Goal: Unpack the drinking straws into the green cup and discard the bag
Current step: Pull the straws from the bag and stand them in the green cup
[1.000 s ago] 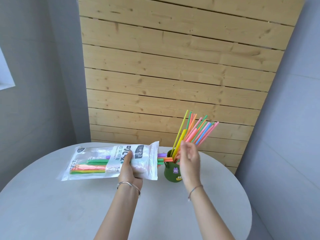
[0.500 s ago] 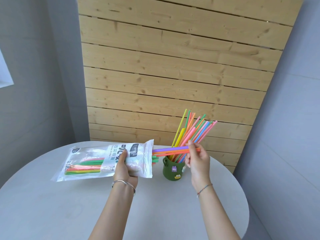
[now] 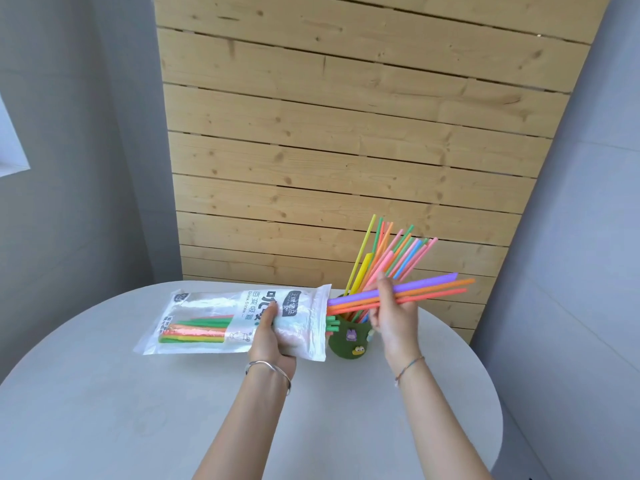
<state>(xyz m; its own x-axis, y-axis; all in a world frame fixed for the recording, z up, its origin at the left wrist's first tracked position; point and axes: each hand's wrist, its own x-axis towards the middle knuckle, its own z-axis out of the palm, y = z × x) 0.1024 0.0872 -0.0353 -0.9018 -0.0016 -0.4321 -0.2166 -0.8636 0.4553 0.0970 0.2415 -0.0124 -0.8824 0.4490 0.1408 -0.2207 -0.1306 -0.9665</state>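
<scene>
Wooden planks (image 3: pixel 346 133) fill the upper middle of the frame, between grey walls. Below them the round grey tabletop (image 3: pixel 104 410) takes the whole lower part. Your left hand (image 3: pixel 273 337) holds the clear bag (image 3: pixel 214 306) left of the centre, almost flat, over the tabletop. The fingers are curled under the bag near its open end and the thumb presses on the printed front. Some packed straws (image 3: pixel 197 329), green, orange and yellow, lie inside toward the left, and green ends come out of the mouth. A bundle of standing straws (image 3: pixel 398 258) leans to the upper right out of the green cup (image 3: pixel 346 346). The cup stands on the tabletop in the centre, just beside the bag mouth. Your right hand (image 3: pixel 394 317), above the cup, pinches a few pulled straws (image 3: pixel 433 289), purple, orange and red, between thumb and fingers. They lie nearly level, with their left ends at the bag mouth. A thin bracelet (image 3: pixel 268 367) is on each wrist.
</scene>
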